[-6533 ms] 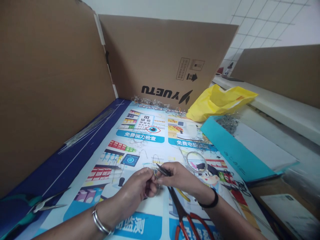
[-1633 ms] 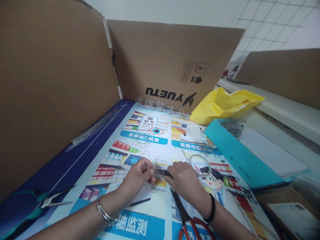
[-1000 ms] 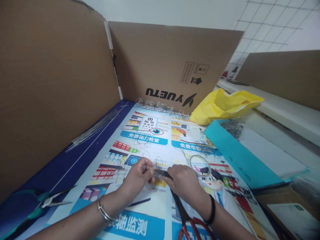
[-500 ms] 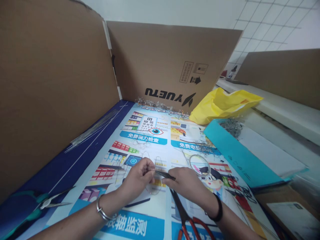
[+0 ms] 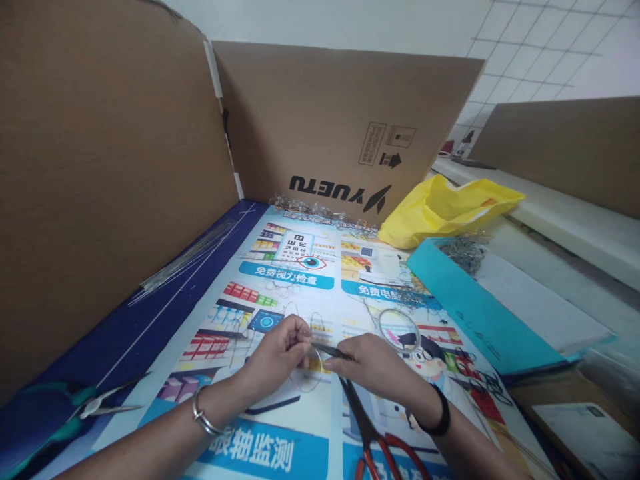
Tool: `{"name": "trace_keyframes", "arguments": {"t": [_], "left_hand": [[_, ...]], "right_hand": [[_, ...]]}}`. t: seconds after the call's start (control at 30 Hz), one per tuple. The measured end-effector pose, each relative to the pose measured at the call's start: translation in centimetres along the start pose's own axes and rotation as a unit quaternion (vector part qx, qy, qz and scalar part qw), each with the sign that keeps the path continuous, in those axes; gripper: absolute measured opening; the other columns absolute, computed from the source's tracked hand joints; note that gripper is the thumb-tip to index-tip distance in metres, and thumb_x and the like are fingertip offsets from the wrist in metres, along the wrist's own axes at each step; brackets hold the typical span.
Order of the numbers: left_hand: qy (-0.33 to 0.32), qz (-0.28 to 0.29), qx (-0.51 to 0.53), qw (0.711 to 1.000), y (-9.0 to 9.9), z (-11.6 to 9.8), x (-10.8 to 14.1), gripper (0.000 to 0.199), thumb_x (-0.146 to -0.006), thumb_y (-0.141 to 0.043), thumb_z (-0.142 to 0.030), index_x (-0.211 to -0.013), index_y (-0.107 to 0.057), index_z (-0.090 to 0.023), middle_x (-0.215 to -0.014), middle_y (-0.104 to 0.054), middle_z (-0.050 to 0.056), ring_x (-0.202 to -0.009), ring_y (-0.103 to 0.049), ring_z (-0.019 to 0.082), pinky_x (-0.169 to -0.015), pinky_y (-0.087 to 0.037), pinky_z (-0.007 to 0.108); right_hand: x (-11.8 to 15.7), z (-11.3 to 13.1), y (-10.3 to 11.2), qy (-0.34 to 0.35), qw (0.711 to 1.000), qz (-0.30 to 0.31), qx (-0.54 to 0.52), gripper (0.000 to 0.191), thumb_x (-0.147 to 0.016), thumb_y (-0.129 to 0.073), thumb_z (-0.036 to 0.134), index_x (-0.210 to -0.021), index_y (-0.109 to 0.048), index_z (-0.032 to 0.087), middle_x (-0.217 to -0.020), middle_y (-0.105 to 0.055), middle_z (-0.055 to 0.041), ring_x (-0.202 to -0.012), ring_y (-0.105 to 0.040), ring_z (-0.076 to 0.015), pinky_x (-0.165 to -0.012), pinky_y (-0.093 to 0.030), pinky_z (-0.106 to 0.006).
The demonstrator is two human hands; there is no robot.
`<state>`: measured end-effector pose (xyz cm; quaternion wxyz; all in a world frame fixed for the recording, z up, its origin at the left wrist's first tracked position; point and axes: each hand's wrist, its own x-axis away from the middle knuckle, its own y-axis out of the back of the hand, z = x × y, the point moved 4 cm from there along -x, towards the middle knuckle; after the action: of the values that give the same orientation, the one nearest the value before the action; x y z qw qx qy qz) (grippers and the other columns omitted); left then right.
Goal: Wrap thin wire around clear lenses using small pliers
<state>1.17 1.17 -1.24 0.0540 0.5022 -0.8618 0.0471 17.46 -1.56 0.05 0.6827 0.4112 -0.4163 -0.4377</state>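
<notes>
Near the middle of the printed sheet, my left hand (image 5: 286, 343) pinches a thin wire (image 5: 320, 377) that curves in a loop below the fingers. Facing it, my right hand (image 5: 367, 360) is closed round a slim dark tool (image 5: 327, 349), whose tip reaches to the left fingertips. Most of that tool is hidden in the palm. Scissors with red handles (image 5: 370, 433) lie just below my right hand, points toward it. A round coil of wire (image 5: 400, 330) rests beyond my right hand. Thin bent wires (image 5: 287, 289) lie on the sheet past my left hand.
Green-handled pliers (image 5: 83, 407) lie open at the left front. Cardboard walls (image 5: 320, 120) stand at the left and back. At the right are a yellow bag (image 5: 440, 210), a turquoise folder (image 5: 480, 313) with tangled wire, and black loops (image 5: 493, 387). Straight wires (image 5: 185, 260) lie at the left.
The wire loop below my left fingers has shifted a little and shows more clearly. Both hands have kept nearly the same place and hold.
</notes>
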Motion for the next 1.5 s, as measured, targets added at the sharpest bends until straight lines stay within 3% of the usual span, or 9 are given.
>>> {"name": "trace_keyframes", "arguments": {"t": [0.67, 0.73, 0.83, 0.93, 1.0, 1.07, 1.13, 1.27, 1.5], "left_hand": [[0.027, -0.010, 0.068, 0.997, 0.2, -0.4, -0.1, 0.021, -0.073, -0.064, -0.032, -0.076, -0.047, -0.019, -0.051, -0.055, -0.005, -0.050, -0.049, 0.010, -0.055, -0.036, 0.022], [0.030, -0.016, 0.070, 0.997, 0.3, -0.2, -0.2, 0.021, -0.073, -0.064, -0.031, -0.075, -0.047, -0.019, -0.051, -0.056, -0.005, -0.050, -0.048, 0.010, -0.056, -0.036, 0.023], [0.032, -0.021, 0.074, 0.997, 0.5, 0.1, -0.4, 0.019, -0.073, -0.063, -0.029, -0.073, -0.047, -0.019, -0.051, -0.056, -0.004, -0.051, -0.047, 0.009, -0.056, -0.036, 0.023], [0.029, -0.027, 0.078, 0.996, 0.6, 0.4, -0.5, 0.018, -0.074, -0.063, -0.026, -0.072, -0.046, -0.019, -0.052, -0.056, -0.005, -0.052, -0.047, 0.009, -0.057, -0.036, 0.023], [0.025, -0.033, 0.077, 0.996, 0.6, 0.5, -0.4, 0.016, -0.074, -0.062, -0.025, -0.072, -0.047, -0.019, -0.053, -0.056, -0.005, -0.052, -0.047, 0.009, -0.057, -0.036, 0.023], [0.021, -0.036, 0.071, 0.997, 0.7, 0.6, -0.4, 0.015, -0.075, -0.060, -0.024, -0.072, -0.047, -0.019, -0.053, -0.056, -0.005, -0.053, -0.048, 0.009, -0.057, -0.037, 0.023], [0.020, -0.039, 0.062, 0.997, 0.7, 0.5, -0.4, 0.014, -0.076, -0.059, -0.024, -0.072, -0.047, -0.019, -0.054, -0.056, -0.005, -0.054, -0.048, 0.009, -0.057, -0.037, 0.022], [0.020, -0.040, 0.051, 0.998, 0.7, 0.2, -0.4, 0.013, -0.076, -0.058, -0.024, -0.073, -0.047, -0.019, -0.054, -0.055, -0.005, -0.053, -0.047, 0.009, -0.057, -0.037, 0.022], [0.022, -0.015, 0.062, 0.998, 0.3, -0.2, -0.1, 0.016, -0.075, -0.060, -0.026, -0.077, -0.045, -0.018, -0.056, -0.055, -0.004, -0.055, -0.050, 0.010, -0.055, -0.039, 0.023]], "right_hand": [[-0.3, -0.8, 0.0, -0.011, 0.992, -0.015, -0.123, 0.045, -0.083, -0.043, 0.055, -0.058, -0.046, 0.018, -0.053, -0.044, 0.0039, -0.051, -0.040, -0.0085, -0.046, -0.021, -0.020], [-0.5, -1.2, -0.1, -0.028, 0.974, -0.012, -0.226, 0.043, -0.082, -0.044, 0.056, -0.062, -0.046, 0.018, -0.056, -0.049, 0.0032, -0.052, -0.046, -0.0092, -0.047, -0.027, -0.019], [-0.7, -1.5, -0.4, -0.063, 0.905, 0.000, -0.421, 0.043, -0.080, -0.045, 0.059, -0.068, -0.047, 0.018, -0.061, -0.055, 0.0009, -0.054, -0.053, -0.0111, -0.051, -0.038, -0.021], [-0.8, -1.5, -0.2, -0.072, 0.868, -0.012, -0.492, 0.046, -0.081, -0.040, 0.060, -0.073, -0.051, 0.017, -0.062, -0.056, 0.0000, -0.055, -0.055, -0.0121, -0.054, -0.041, -0.024], [-0.7, -1.3, 0.3, -0.054, 0.909, -0.030, -0.412, 0.043, -0.083, -0.040, 0.056, -0.071, -0.053, 0.017, -0.061, -0.055, 0.0008, -0.055, -0.054, -0.0118, -0.053, -0.038, -0.023], [-0.4, -0.9, 1.0, -0.031, 0.967, -0.064, -0.245, 0.038, -0.083, -0.045, 0.050, -0.065, -0.054, 0.017, -0.060, -0.054, 0.0010, -0.058, -0.052, -0.0120, -0.052, -0.033, -0.022], [-0.1, -0.4, 1.4, -0.014, 0.992, -0.104, -0.068, 0.034, -0.083, -0.050, 0.044, -0.063, -0.055, 0.017, -0.064, -0.057, -0.0003, -0.063, -0.053, -0.0132, -0.054, -0.029, -0.023], [0.3, 0.5, 1.4, -0.002, 0.987, -0.126, 0.100, 0.028, -0.082, -0.054, 0.043, -0.070, -0.061, 0.019, -0.070, -0.062, -0.0029, -0.070, -0.056, -0.0160, -0.058, -0.029, -0.025], [0.3, 1.1, 1.1, 0.021, 0.980, -0.132, 0.145, 0.029, -0.082, -0.054, 0.046, -0.072, -0.063, 0.020, -0.071, -0.062, -0.0030, -0.071, -0.056, -0.0171, -0.061, -0.028, -0.026]]}}
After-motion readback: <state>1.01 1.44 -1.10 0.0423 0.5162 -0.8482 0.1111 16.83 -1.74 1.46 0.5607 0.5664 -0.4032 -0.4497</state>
